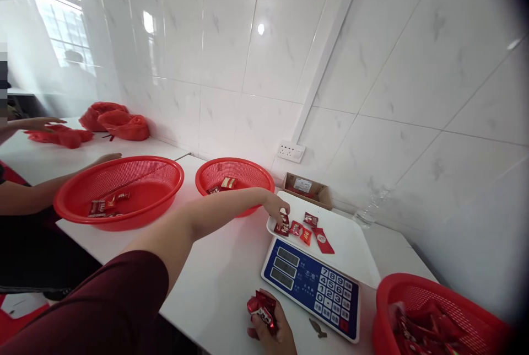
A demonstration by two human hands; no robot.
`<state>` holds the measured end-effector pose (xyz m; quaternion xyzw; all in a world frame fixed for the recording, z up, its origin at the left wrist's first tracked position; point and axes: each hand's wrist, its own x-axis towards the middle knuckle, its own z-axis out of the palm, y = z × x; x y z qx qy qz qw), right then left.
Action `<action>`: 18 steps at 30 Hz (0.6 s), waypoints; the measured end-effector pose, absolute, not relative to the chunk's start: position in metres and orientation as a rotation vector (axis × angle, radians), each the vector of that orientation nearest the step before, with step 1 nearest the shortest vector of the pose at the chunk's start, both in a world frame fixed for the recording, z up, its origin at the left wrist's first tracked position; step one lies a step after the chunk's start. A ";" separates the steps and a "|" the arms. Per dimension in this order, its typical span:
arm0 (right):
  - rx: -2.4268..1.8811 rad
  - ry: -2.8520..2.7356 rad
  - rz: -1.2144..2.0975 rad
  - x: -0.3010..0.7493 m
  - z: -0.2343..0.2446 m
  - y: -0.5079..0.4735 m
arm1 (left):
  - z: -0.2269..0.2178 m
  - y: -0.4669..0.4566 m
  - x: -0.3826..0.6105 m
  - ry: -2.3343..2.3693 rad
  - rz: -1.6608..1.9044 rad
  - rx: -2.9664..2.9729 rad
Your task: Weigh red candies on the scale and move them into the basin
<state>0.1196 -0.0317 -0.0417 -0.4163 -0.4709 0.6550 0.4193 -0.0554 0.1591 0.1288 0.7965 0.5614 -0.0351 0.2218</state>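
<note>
My left hand (278, 207) reaches across to the white scale tray (347, 239), its fingers closed on a dark red candy packet (282, 226) at the tray's left edge. Beside it on the tray lie several small red and orange wrapped candies (305, 235) and a flat red packet (323, 241). Low in the view, my right hand (276, 327) is wrapped round a small bunch of red wrapped candies (263, 311), in front of the blue keypad panel of the digital scale (308, 283).
Red baskets (165, 200) (198, 173) (382, 311) holding wrapped packets surround the scale. A cardboard box (326, 196) and a clear plastic container (371, 211) stand by the wall. At left, a co-worker's hand (43, 123) is near red mesh bags (124, 123). A small dark scrap (317, 328) lies on the table.
</note>
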 end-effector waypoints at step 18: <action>-1.080 -1.150 1.631 0.120 -0.036 -0.034 | 0.113 0.148 -0.036 1.617 0.135 2.163</action>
